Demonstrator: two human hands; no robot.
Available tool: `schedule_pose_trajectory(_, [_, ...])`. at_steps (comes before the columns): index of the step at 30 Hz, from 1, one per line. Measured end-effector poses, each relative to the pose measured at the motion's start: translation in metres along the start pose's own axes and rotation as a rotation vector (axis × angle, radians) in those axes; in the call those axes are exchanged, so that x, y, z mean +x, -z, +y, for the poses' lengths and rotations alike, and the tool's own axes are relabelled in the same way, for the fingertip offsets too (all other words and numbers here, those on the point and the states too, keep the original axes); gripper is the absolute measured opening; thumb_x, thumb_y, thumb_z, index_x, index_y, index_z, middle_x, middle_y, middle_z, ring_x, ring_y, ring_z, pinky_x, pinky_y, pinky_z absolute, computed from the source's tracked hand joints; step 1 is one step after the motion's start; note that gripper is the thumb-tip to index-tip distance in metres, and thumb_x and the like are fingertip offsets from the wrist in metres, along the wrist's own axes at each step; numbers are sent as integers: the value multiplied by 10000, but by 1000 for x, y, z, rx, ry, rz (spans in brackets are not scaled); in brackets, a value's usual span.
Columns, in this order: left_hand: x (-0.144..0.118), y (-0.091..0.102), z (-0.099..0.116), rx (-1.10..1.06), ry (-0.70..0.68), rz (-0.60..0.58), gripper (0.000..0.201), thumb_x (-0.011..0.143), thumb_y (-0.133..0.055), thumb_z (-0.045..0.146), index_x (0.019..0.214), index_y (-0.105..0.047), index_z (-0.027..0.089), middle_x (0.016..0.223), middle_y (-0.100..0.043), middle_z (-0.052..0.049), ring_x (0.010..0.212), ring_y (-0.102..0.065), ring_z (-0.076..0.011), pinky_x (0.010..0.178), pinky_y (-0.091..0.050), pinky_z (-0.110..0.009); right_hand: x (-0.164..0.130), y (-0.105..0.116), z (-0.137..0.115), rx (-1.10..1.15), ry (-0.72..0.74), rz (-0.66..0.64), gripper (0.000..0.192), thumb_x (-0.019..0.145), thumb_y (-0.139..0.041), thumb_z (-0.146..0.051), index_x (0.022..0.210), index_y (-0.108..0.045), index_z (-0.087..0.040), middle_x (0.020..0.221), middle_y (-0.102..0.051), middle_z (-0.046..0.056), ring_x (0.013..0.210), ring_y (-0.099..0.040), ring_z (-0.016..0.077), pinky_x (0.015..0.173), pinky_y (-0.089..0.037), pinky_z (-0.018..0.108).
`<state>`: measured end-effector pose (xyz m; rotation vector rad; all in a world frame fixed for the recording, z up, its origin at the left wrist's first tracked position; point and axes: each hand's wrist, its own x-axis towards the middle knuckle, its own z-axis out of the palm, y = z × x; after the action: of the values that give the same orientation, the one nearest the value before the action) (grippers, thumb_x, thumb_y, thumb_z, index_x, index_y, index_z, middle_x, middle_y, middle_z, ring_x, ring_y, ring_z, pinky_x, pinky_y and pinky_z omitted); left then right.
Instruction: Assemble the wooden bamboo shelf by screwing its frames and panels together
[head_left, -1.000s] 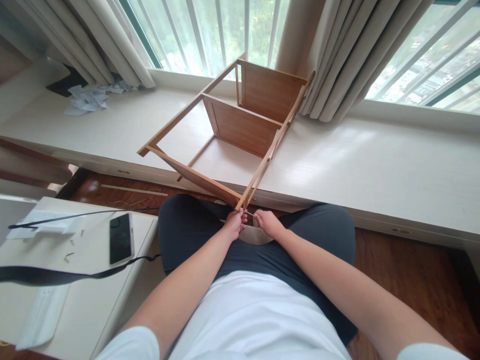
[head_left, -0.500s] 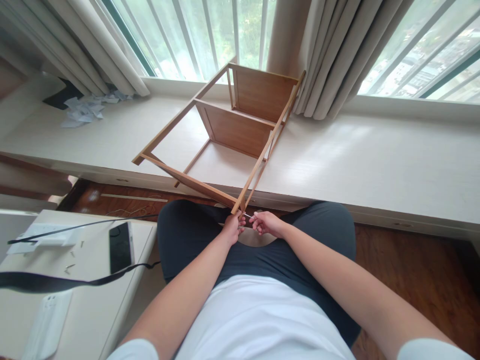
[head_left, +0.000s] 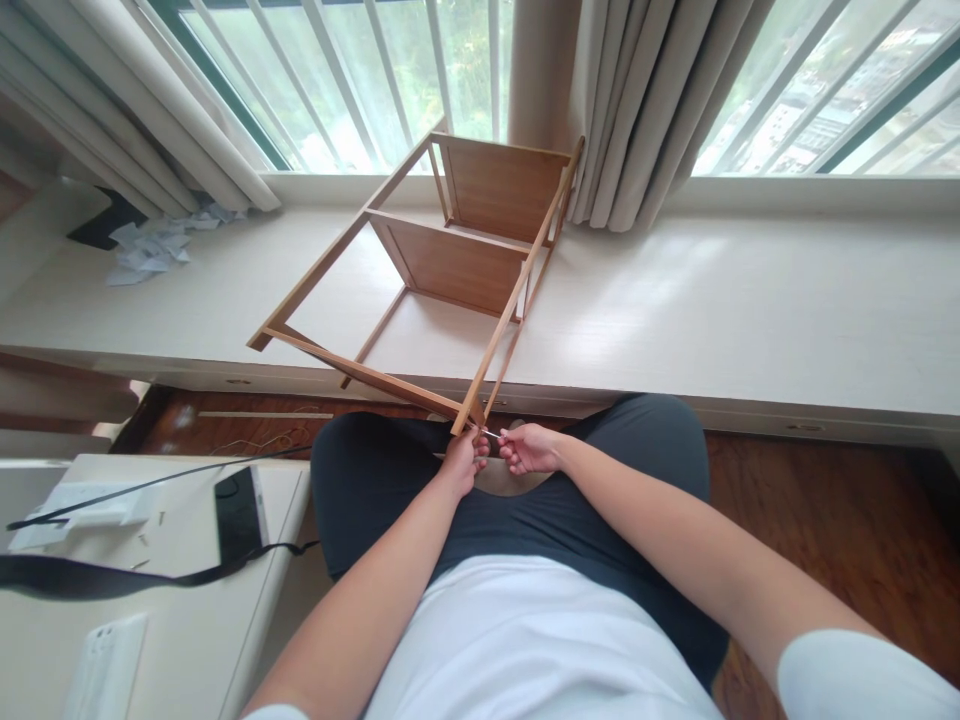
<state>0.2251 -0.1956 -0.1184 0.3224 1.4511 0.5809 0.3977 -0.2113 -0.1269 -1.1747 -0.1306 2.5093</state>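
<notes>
A brown wooden shelf frame (head_left: 455,262) lies on its side. Most of it rests on the white window ledge, and its near corner reaches out over my lap. My left hand (head_left: 465,460) is closed around the end of that corner, below the lower rail. From the right, my right hand (head_left: 531,448) pinches a thin silvery metal tool (head_left: 491,434), whose tip points into the corner beside my left fingers. The tool's far end is hidden in my right hand, and the exact spot its tip meets is too small to make out.
At left, a white table (head_left: 210,620) holds a black phone (head_left: 240,515), a black strap (head_left: 112,577), a white power strip (head_left: 109,665) and several small screws (head_left: 142,540). Crumpled paper (head_left: 150,250) lies on the window ledge (head_left: 750,300). Curtains (head_left: 637,110) hang behind the frame.
The view has shifted slightly, so the frame appears a little further left. My left hand keeps its hold, and my right hand stays at the corner with the metal tool.
</notes>
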Motion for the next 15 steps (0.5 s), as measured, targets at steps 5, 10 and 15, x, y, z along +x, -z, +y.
schedule_pose_trajectory(5, [-1,0,0,4,-6,3,181,925,-601,312,947,-688,155,711,-603,13,554,-542,-80,519,-359,-207,1,1,0,-1,-21,-18,315,1055,-349,-358,839,-494,-183,620,-477,-36,496,-435,108,588,-458,241])
schedule_pose_trajectory(10, [0,1,-1,17,-16,-1,201,912,-623,332,956,-693,148,722,-613,4,566,-542,-81,526,-366,-202,2,1,-4,-12,-74,-27,228,983,-381,-275,786,-462,-192,584,-454,-39,463,-419,111,540,-444,233])
schedule_pose_trajectory(15, [0,1,-3,39,-22,-17,221,853,-704,351,930,-711,144,725,-628,-7,572,-547,-85,524,-353,-196,3,4,-8,-45,-133,84,173,850,-423,-232,691,-356,-212,530,-373,-55,417,-316,92,491,-412,215])
